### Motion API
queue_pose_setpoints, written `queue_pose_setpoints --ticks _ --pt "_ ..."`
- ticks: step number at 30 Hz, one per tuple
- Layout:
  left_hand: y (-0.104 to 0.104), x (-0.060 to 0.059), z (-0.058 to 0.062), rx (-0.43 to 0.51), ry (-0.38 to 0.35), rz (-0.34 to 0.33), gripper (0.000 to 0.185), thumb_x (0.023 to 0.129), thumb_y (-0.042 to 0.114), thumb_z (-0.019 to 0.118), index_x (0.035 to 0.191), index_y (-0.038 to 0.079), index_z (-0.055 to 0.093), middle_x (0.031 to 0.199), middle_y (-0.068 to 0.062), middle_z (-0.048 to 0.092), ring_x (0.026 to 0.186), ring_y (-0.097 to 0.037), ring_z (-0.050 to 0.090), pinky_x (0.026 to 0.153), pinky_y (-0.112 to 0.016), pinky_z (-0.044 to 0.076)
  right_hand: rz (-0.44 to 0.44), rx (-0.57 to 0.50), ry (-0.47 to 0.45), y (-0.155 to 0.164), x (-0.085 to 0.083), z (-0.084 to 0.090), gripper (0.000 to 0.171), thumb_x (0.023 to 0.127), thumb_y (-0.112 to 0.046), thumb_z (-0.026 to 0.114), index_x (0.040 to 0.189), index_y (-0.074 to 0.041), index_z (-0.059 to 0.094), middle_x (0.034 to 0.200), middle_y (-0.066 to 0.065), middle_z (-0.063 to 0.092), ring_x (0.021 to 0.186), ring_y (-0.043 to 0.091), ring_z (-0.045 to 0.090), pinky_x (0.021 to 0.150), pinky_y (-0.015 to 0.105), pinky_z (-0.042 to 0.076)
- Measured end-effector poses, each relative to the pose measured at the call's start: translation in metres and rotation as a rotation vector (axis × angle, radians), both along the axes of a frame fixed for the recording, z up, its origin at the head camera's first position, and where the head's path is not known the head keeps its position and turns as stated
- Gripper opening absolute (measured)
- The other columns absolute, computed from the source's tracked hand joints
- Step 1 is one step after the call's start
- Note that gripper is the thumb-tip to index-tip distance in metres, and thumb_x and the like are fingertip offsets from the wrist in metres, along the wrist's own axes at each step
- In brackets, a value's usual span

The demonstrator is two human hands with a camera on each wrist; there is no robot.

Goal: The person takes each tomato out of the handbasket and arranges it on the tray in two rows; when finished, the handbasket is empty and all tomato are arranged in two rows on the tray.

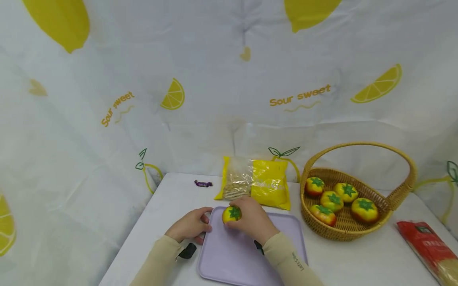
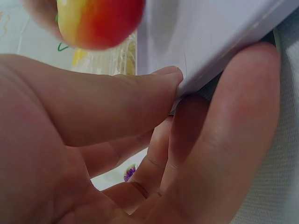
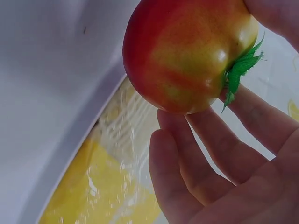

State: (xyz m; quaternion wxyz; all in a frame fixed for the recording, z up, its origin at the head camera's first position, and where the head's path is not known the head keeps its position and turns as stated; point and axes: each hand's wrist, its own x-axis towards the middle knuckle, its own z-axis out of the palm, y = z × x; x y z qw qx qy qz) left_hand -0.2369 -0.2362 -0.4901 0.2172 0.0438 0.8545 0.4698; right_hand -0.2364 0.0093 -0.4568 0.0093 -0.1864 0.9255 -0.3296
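My right hand holds a red-and-yellow tomato with a green leafy top, above the far left part of a lilac tray. In the right wrist view the tomato sits between the thumb and the fingertips. At the tray's left edge, my left hand grips the rim. The left wrist view shows its thumb on the top of the tray's rim and fingers against the side and underneath.
A wicker basket with several similar tomatoes stands to the right, its handle arching high. Behind the tray lies a yellow food packet. A purple-wrapped candy is at the back left, and a red packet at the far right.
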Motion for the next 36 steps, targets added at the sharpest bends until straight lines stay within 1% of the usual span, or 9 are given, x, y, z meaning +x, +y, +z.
queue_pose_setpoints --ticks 3,6,10,14,18,27,36 --pt "0.001 0.001 0.000 0.004 0.004 -0.004 0.064 0.096 0.004 0.075 0.156 0.011 0.053 0.111 -0.011 0.062 0.069 -0.020 0.069 0.058 -0.037 0.067 0.024 -0.004 0.000 -0.008 0.001 -0.005 0.057 0.079 -0.033 0.098 0.126 -0.008 0.077 0.131 0.012 0.072 0.120 0.031 0.065 0.105 0.053 0.059" --pt "0.001 0.001 0.000 0.010 0.004 -0.001 0.064 0.096 0.004 0.076 0.156 0.011 0.054 0.111 -0.011 0.062 0.070 -0.020 0.069 0.058 -0.037 0.067 0.041 -0.001 0.014 -0.013 0.001 -0.008 0.055 0.079 -0.033 0.098 0.124 -0.008 0.078 0.125 0.010 0.072 0.113 0.027 0.064 0.099 0.051 0.060" --pt "0.003 0.001 0.001 0.017 -0.005 -0.002 0.065 0.096 0.003 0.076 0.156 0.010 0.054 0.110 -0.012 0.062 0.071 -0.021 0.069 0.057 -0.038 0.067 0.041 0.026 0.017 -0.016 0.005 -0.011 0.053 0.080 -0.036 0.096 0.123 -0.010 0.078 0.120 0.006 0.071 0.108 0.023 0.062 0.096 0.048 0.059" --pt "0.004 0.000 0.001 0.025 -0.008 -0.011 0.066 0.096 0.004 0.076 0.157 0.010 0.052 0.111 -0.012 0.062 0.073 -0.021 0.069 0.058 -0.038 0.067 0.041 0.047 0.032 -0.018 0.007 -0.012 0.054 0.080 -0.037 0.096 0.125 -0.011 0.078 0.120 0.005 0.071 0.110 0.024 0.063 0.098 0.048 0.060" --pt "0.003 0.000 0.002 0.024 -0.004 -0.010 0.067 0.096 0.003 0.076 0.158 0.010 0.052 0.111 -0.013 0.063 0.071 -0.022 0.069 0.057 -0.039 0.067 0.055 0.051 0.052 -0.021 0.007 -0.013 0.055 0.081 -0.037 0.095 0.126 -0.011 0.077 0.120 0.005 0.071 0.112 0.025 0.062 0.099 0.048 0.060" --pt "0.001 0.002 0.004 0.000 -0.013 0.005 0.064 0.096 0.003 0.075 0.156 0.010 0.054 0.110 -0.012 0.063 0.076 -0.022 0.068 0.058 -0.038 0.067 0.065 0.062 0.037 -0.026 0.007 -0.016 0.053 0.081 -0.036 0.095 0.126 -0.014 0.077 0.122 0.004 0.071 0.111 0.024 0.059 0.096 0.047 0.061" --pt "0.003 0.002 0.005 -0.005 -0.004 0.000 0.064 0.096 0.001 0.074 0.156 0.009 0.053 0.109 -0.012 0.063 0.077 -0.022 0.068 0.058 -0.038 0.067 0.078 0.047 0.041 -0.024 0.007 -0.013 0.057 0.082 -0.036 0.094 0.130 -0.013 0.075 0.126 0.004 0.071 0.115 0.025 0.060 0.100 0.049 0.060"
